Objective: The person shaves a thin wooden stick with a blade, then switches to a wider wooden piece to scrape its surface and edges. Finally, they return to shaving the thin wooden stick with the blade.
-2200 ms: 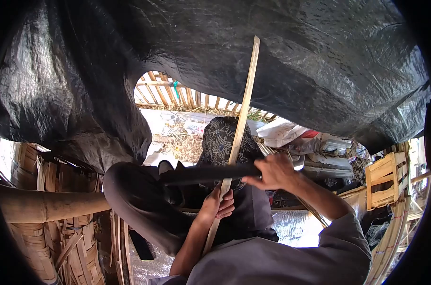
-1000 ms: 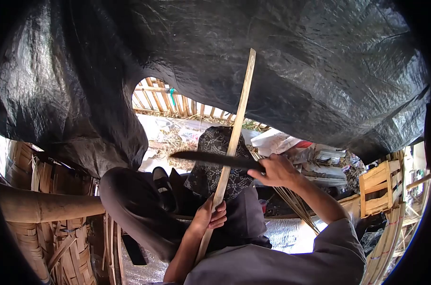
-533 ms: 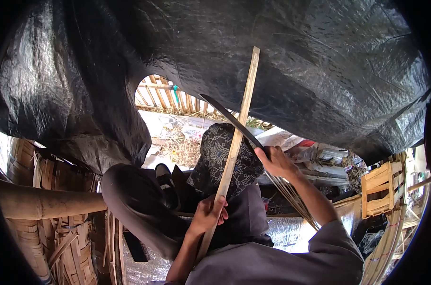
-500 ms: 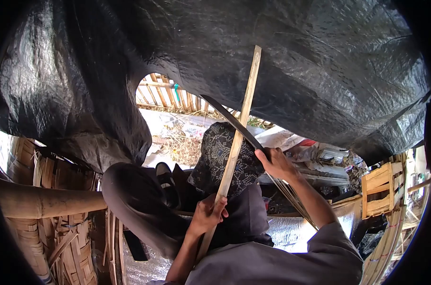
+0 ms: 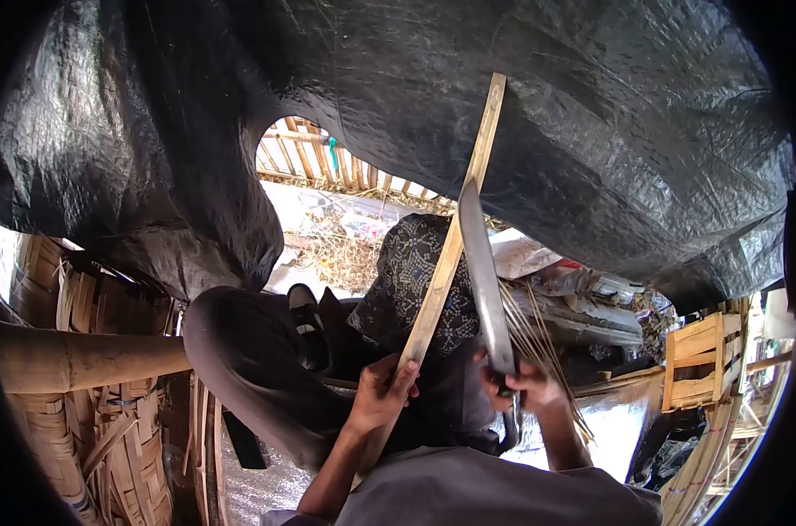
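Observation:
My left hand (image 5: 385,394) is closed around the lower part of a long, flat bamboo strip (image 5: 437,294), which slants up and to the right from my lap. My right hand (image 5: 528,386) grips the dark handle of a machete (image 5: 481,272). Its broad blade points up and away, and its tip overlaps the upper part of the strip in this view. Under the strip, a dark patterned cloth (image 5: 411,263) covers one knee. Several thin bamboo slivers (image 5: 543,342) fan out just beyond my right hand.
A black plastic sheet (image 5: 389,79) hangs across the front. At left, a thick bamboo pole (image 5: 91,361) runs above woven bamboo baskets (image 5: 126,447). On the right stands a slatted wooden crate (image 5: 701,361). Silvery sheeting (image 5: 547,447) lies beneath me.
My right hand has drawn back towards my body, turning the machete from slanting left across the strip to nearly upright beside it. The strip's top has tilted slightly right.

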Demonstrator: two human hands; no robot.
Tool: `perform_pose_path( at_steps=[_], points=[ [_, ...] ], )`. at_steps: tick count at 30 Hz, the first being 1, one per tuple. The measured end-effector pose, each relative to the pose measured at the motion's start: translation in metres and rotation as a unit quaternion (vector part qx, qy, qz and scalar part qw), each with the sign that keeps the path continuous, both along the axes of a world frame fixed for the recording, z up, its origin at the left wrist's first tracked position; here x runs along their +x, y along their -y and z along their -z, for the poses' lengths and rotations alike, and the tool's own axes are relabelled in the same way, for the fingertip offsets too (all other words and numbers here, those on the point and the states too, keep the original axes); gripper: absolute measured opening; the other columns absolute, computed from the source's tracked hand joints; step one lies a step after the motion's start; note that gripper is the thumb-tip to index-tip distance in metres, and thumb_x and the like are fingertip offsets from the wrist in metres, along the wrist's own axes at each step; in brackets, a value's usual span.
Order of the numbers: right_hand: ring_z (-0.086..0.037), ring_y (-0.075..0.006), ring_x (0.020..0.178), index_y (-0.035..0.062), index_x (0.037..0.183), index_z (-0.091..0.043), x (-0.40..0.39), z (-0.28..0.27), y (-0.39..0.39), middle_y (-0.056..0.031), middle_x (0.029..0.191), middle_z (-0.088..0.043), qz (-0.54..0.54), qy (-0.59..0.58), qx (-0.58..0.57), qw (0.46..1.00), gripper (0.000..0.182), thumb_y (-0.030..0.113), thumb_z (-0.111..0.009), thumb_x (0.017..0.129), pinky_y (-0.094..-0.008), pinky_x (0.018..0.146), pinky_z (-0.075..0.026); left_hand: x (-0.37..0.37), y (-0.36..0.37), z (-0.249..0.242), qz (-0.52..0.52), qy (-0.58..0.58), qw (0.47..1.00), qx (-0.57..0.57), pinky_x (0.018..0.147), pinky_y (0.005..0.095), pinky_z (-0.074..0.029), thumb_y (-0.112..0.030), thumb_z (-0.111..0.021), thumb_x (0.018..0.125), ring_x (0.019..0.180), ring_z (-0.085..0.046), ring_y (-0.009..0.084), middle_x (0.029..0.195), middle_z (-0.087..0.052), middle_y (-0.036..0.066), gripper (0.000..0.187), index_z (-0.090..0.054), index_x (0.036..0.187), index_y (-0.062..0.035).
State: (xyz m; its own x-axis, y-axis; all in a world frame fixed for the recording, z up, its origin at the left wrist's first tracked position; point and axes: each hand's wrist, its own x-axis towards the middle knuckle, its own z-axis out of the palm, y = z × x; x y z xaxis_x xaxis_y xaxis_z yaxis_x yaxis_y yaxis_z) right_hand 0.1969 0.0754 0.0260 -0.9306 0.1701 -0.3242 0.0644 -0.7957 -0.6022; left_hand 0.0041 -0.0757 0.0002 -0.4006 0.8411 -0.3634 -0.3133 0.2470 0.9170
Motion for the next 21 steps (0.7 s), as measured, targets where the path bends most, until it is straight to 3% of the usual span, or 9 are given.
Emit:
perform_pose_path(
  at_steps=[3,11,14,15,16,18,19,20,21],
  points=[
    [-0.049,-0.014,0.059,0.0036,0.128,-0.034,0.003,-0.001,0.037,-0.0078,0.078,-0.048,0.019,-0.014,-0.107,0.994,0.052,0.026,-0.056,0.086,-0.0243,0.047,-0.038,0.002,-0.002,0.003,0.001,0.003,1.0,-0.002,0.042,0.0199,-0.04,-0.033,-0.053,0.089,0.05,-0.051,0.0049,0.057,-0.054,0.001,0.035,-0.056,0.077,-0.0007],
    [-0.052,-0.0141,0.062,0.0021,0.126,-0.039,0.017,0.008,0.08,-0.0069,0.072,-0.052,0.022,0.092,-0.014,0.995,0.05,0.032,-0.053,0.088,-0.026,0.053,-0.042,0.002,0.002,0.002,-0.003,-0.045,0.999,0.005,0.043,0.0203,-0.04,-0.033,-0.053,0.089,0.051,-0.053,0.0057,0.057,-0.054,0.002,0.034,-0.057,0.078,-0.0003],
    [-0.054,-0.0141,0.062,0.0024,0.123,-0.042,0.029,0.013,0.098,-0.0061,0.069,-0.053,0.079,0.167,-0.082,0.979,0.048,0.033,-0.053,0.087,-0.0254,0.054,-0.042,0.003,0.005,0.005,-0.008,-0.095,0.995,0.018,0.044,0.0221,-0.04,-0.031,-0.053,0.089,0.05,-0.053,0.0069,0.056,-0.054,0.002,0.033,-0.056,0.077,0.0003],
    [-0.053,-0.0142,0.059,0.0047,0.111,-0.05,0.029,0.004,0.103,-0.0052,0.064,-0.052,0.086,0.225,-0.076,0.968,0.036,0.029,-0.056,0.086,-0.0259,0.053,-0.041,0.003,0.006,0.005,-0.005,-0.111,0.994,0.012,0.044,0.0225,-0.04,-0.031,-0.053,0.089,0.05,-0.053,0.0073,0.055,-0.054,0.003,0.034,-0.056,0.076,0.0004],
    [-0.053,-0.0142,0.059,0.0047,0.111,-0.05,0.031,0.006,0.105,-0.0052,0.064,-0.052,0.087,0.222,-0.075,0.968,0.036,0.029,-0.056,0.086,-0.0259,0.053,-0.041,0.003,0.007,0.005,-0.003,-0.125,0.992,0.004,0.044,0.0229,-0.041,-0.03,-0.053,0.089,0.049,-0.053,0.0077,0.054,-0.054,0.003,0.034,-0.055,0.076,0.0006],
    [-0.05,-0.0135,0.053,0.0081,0.093,-0.053,0.037,0.011,0.11,-0.0035,0.06,-0.049,0.086,0.271,-0.006,0.959,0.018,0.022,-0.059,0.085,-0.0266,0.049,-0.039,0.002,0.011,-0.002,0.016,-0.113,0.993,-0.026,0.044,0.0222,-0.041,-0.033,-0.052,0.089,0.05,-0.053,0.0077,0.056,-0.054,0.003,0.036,-0.055,0.077,0.0005],
    [-0.045,-0.0122,0.048,0.0106,0.081,-0.049,0.034,0.005,0.112,-0.0012,0.056,-0.044,0.137,0.277,-0.065,0.949,0.013,0.016,-0.061,0.083,-0.0277,0.044,-0.035,0.001,0.012,-0.006,0.034,-0.099,0.993,-0.055,0.045,0.0215,-0.04,-0.035,-0.051,0.089,0.051,-0.053,0.0078,0.058,-0.053,0.003,0.038,-0.056,0.078,0.0005],
    [-0.045,-0.0122,0.048,0.0106,0.081,-0.049,0.038,0.01,0.109,-0.0012,0.056,-0.044,0.14,0.273,-0.066,0.949,0.013,0.016,-0.061,0.083,-0.0277,0.044,-0.035,0.001,0.011,-0.008,0.037,-0.103,0.992,-0.054,0.045,0.0215,-0.04,-0.035,-0.051,0.089,0.051,-0.053,0.0078,0.058,-0.053,0.003,0.038,-0.056,0.078,0.0005],
    [-0.044,-0.0118,0.047,0.0111,0.079,-0.048,0.044,0.019,0.105,-0.0006,0.055,-0.041,0.157,0.229,-0.157,0.948,0.014,0.015,-0.06,0.084,-0.0279,0.043,-0.033,0.003,0.012,-0.008,0.029,-0.118,0.991,-0.051,0.045,0.0218,-0.041,-0.035,-0.05,0.09,0.051,-0.054,0.0083,0.058,-0.054,0.003,0.038,-0.056,0.078,0.0008]
  ],
)
